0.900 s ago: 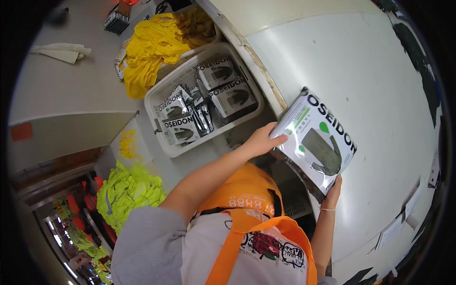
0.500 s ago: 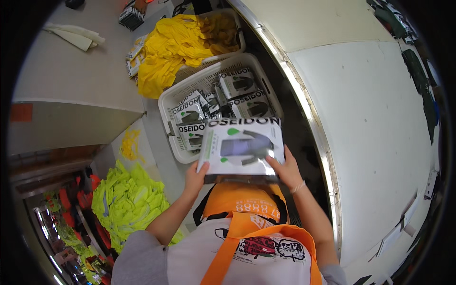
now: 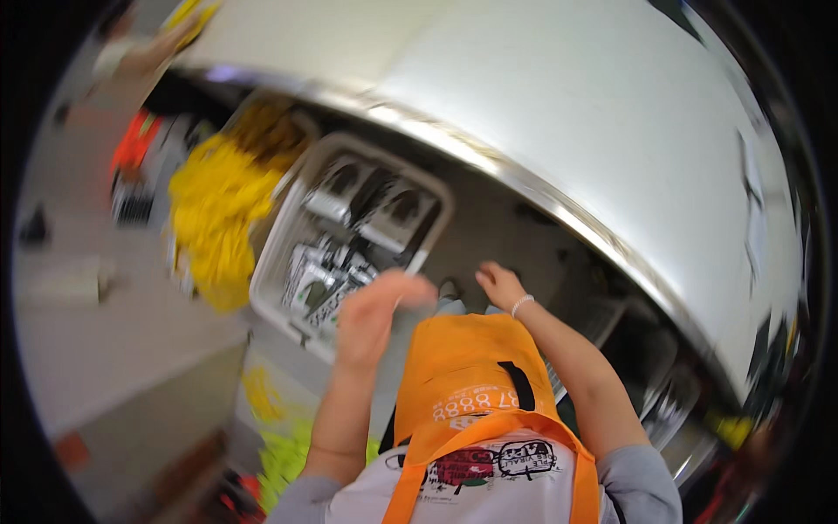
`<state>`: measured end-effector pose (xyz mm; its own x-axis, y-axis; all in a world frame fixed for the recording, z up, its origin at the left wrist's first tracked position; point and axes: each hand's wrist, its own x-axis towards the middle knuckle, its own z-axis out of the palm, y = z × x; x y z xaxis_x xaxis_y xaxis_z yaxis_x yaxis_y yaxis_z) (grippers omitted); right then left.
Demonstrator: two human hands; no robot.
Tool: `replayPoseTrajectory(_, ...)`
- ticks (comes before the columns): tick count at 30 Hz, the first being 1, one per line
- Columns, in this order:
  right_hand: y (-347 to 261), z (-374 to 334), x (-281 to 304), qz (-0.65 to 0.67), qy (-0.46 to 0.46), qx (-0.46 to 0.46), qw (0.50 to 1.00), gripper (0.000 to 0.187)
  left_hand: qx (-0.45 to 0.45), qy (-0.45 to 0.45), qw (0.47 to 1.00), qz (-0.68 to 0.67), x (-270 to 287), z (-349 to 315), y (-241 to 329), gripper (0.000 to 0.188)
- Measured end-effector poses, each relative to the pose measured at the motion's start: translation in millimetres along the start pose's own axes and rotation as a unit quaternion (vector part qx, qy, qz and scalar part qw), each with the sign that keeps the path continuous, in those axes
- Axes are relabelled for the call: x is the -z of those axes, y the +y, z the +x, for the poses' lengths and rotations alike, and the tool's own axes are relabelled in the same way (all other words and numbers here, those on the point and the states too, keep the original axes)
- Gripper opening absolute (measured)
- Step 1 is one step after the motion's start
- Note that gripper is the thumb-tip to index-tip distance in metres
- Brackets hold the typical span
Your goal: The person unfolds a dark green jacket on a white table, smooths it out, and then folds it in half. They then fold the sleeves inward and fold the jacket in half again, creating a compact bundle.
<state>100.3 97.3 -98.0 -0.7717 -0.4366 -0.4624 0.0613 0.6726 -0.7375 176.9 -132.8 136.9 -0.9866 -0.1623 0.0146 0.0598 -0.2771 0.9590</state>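
My left hand (image 3: 380, 310) is blurred by motion and hangs over the near right corner of a white plastic basket (image 3: 262, 284). Its fingers point to the right, and nothing shows in them. My right hand (image 3: 500, 286), with a bracelet at the wrist, is in front of my orange apron (image 3: 476, 362), its fingers loosely bent, slightly apart and holding nothing. Inside the basket lie several flat white and black printed packages (image 3: 397, 214), some stacked and some leaning. The hands are well apart from each other.
Yellow fabric (image 3: 218, 218) spills over a second basket at the far left. A long white table (image 3: 559, 113) with a metal edge runs along the right. Lime-green fabric (image 3: 292, 458) lies at the lower left. Another person's arm (image 3: 153, 54) reaches in at the upper left.
The large white package is out of my hands, and the hands have separated. The view has swung to the right, so the baskets and fabrics appear further left.
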Motion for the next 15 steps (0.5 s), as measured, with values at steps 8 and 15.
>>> replayPoseTrajectory(8, 238, -257, -3, 0.068, 0.163, -0.463, 0.869, 0.036, -0.163, -0.652, 0.615, -0.413, -214, 27, 75, 0.036)
replayPoseTrajectory(15, 301, -343, -38, 0.279, 0.275, -0.464, 0.794, 0.029, 0.045, -0.666, 0.551, -0.501, -379, -9, -12, 0.039)
